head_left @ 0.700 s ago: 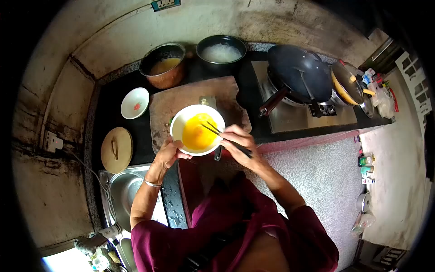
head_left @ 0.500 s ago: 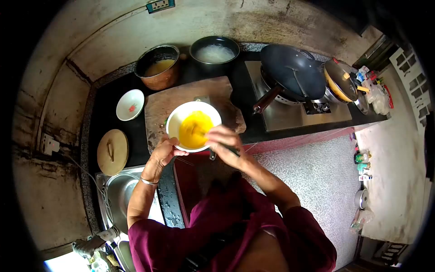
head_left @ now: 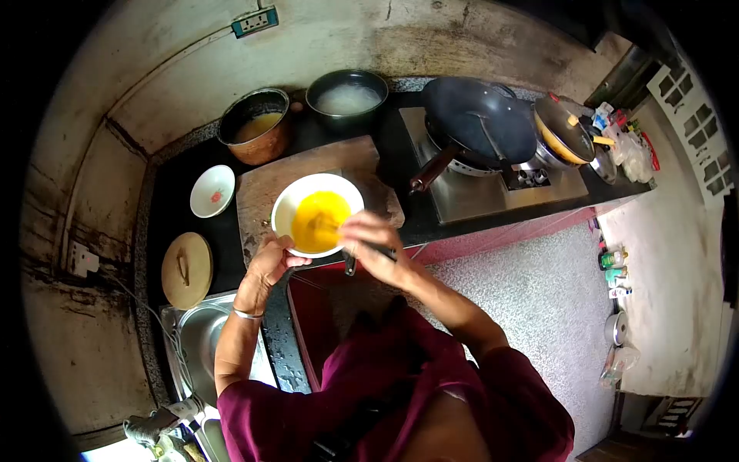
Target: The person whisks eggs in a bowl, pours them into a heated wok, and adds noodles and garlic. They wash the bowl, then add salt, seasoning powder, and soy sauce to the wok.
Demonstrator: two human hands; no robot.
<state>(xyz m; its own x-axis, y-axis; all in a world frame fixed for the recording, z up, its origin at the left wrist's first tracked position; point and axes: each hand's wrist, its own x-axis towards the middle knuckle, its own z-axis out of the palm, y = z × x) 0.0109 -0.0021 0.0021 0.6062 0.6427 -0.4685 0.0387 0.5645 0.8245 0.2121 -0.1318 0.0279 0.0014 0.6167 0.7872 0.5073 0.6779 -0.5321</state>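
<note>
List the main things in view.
Larger round bowl: 1, white, handheld
Liquid: 1, yellow, in it
Slim chopsticks: count blurred, dark, handheld
Wooden board: 1, brown, centre
Smaller round bowl: 1, white, left
Wooden lid: 1, tan, left
Metal pot: 1, brown, behind board
Round pan: 1, black, beside pot
Round wok: 1, black, right
Metal stove: 1, silver, under wok
Metal sink: 1, silver, near left
Left hand: 1, holding larger bowl
Right hand: 1, holding chopsticks

Between the hands [head_left: 269, 260], a tilted white bowl [head_left: 287, 203] holds yellow liquid [head_left: 312, 212] pooled off-centre, dark chopsticks [head_left: 382, 251] dipped in it.
</note>
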